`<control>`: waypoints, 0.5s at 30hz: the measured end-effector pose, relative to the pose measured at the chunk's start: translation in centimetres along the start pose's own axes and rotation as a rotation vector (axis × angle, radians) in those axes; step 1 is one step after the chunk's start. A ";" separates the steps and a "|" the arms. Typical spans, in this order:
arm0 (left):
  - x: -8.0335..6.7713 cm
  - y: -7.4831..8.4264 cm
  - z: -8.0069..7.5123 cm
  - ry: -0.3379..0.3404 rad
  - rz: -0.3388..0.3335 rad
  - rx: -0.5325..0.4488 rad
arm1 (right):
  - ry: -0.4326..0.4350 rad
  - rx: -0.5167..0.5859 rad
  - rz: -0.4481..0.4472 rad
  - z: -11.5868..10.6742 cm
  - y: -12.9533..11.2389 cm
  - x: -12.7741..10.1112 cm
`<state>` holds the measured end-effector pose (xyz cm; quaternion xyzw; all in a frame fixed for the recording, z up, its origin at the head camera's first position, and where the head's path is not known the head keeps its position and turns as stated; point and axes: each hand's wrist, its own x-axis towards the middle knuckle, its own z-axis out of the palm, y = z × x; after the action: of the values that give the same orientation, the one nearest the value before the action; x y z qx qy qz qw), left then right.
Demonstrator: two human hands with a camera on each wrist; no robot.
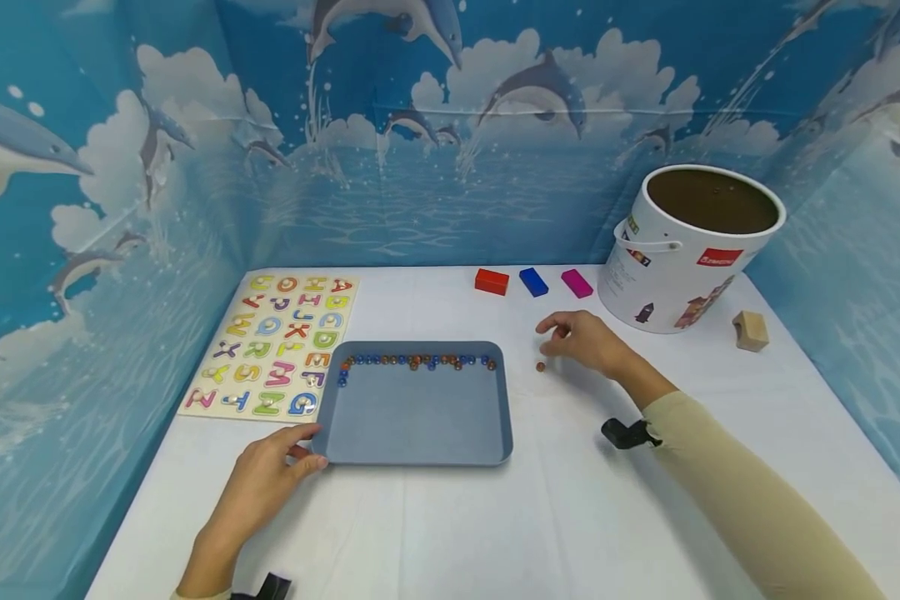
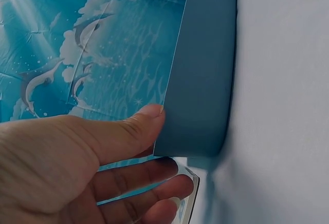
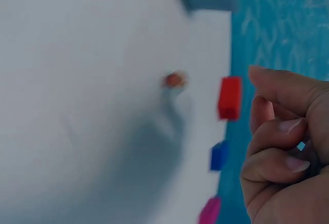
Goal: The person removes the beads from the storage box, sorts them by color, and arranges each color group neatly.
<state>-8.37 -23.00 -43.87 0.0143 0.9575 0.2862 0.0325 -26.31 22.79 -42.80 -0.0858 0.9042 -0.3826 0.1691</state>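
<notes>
My left hand point(image 1: 266, 475) holds the near left corner of a shallow blue-grey tray point(image 1: 412, 433), thumb at its rim point(image 2: 193, 80) and the other fingers by the corner. Blue and brown marbles point(image 1: 393, 360) line the tray's far side, several of them down its left end. On the white table right of the tray lies one brown marble point(image 1: 540, 367). My right hand point(image 1: 585, 340) hovers just above and beyond that marble point(image 3: 175, 79). Its index finger and thumb are apart, and the other fingers point(image 3: 275, 167) curl loosely toward the palm.
An alphabet puzzle board point(image 1: 270, 346) lies left of the tray. At the back are a red block point(image 1: 492, 282), a blue block point(image 1: 533, 282) and a magenta block point(image 1: 577, 283). A white bucket point(image 1: 675, 267) stands behind my right hand, with a wooden block point(image 1: 751, 331) beside it.
</notes>
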 end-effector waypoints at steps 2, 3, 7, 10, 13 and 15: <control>0.0 0.0 0.0 0.000 -0.009 0.001 | 0.016 0.016 -0.033 0.1 -2.1 0.5; 0.0 0.0 0.0 0.000 -0.015 0.001 | 0.012 0.031 -0.052 0.4 -3.3 0.8; -0.1 -0.1 0.1 0.006 -0.021 -0.002 | -0.059 0.084 -0.095 2.9 -7.6 1.8; -0.1 -0.1 0.2 0.012 -0.017 -0.005 | -0.127 0.083 -0.121 5.7 -10.0 2.5; -0.1 -0.1 0.3 0.017 -0.018 -0.011 | -0.169 0.081 -0.131 8.3 -11.4 3.1; -0.1 -0.1 0.3 0.022 -0.017 -0.011 | -0.183 0.085 -0.124 9.7 -11.8 3.4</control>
<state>-8.29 -22.93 -44.19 0.0027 0.9563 0.2914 0.0243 -25.58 7.20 -41.43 -0.1689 0.8608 -0.4211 0.2304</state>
